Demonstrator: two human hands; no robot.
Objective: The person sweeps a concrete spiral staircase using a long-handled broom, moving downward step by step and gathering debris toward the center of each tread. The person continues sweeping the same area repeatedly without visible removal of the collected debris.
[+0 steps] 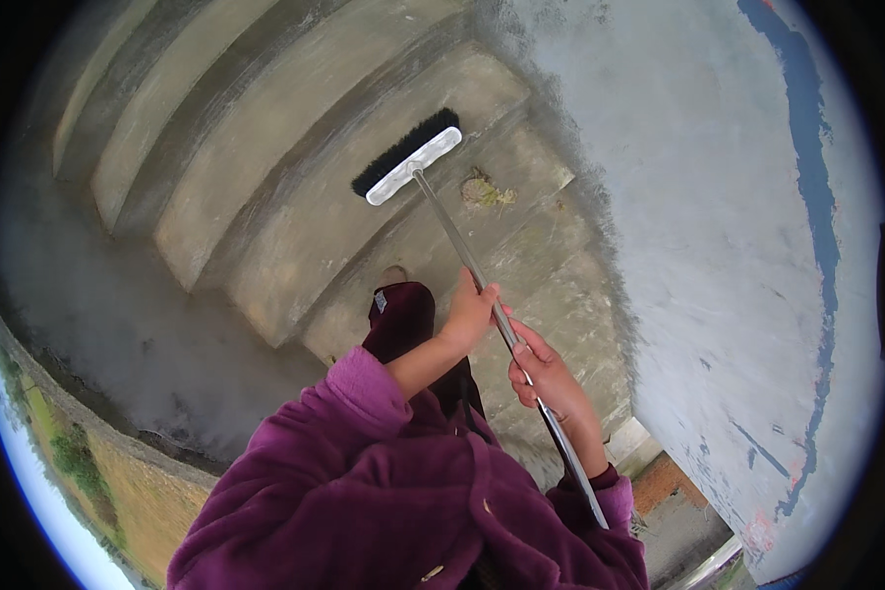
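Note:
Both hands grip the metal handle [451,232] of a push broom. My left hand [472,310] wraps the pole nearer the broom head, and my right hand [549,374] holds it a little lower, close to my body. The broom head [414,167] has a white plastic back and black bristles [405,151]. It lies over a concrete step [324,243] ahead of me, bristles turned away from me. A crumpled dry leaf [487,190] rests on the step just right of the handle.
More concrete steps [214,125] rise toward the upper left. A pale plastered wall [693,221] with a blue-grey streak runs along the right. On the left stands a low concrete wall [155,354], with a field [147,509] beyond. My shoe [393,276] is on a step.

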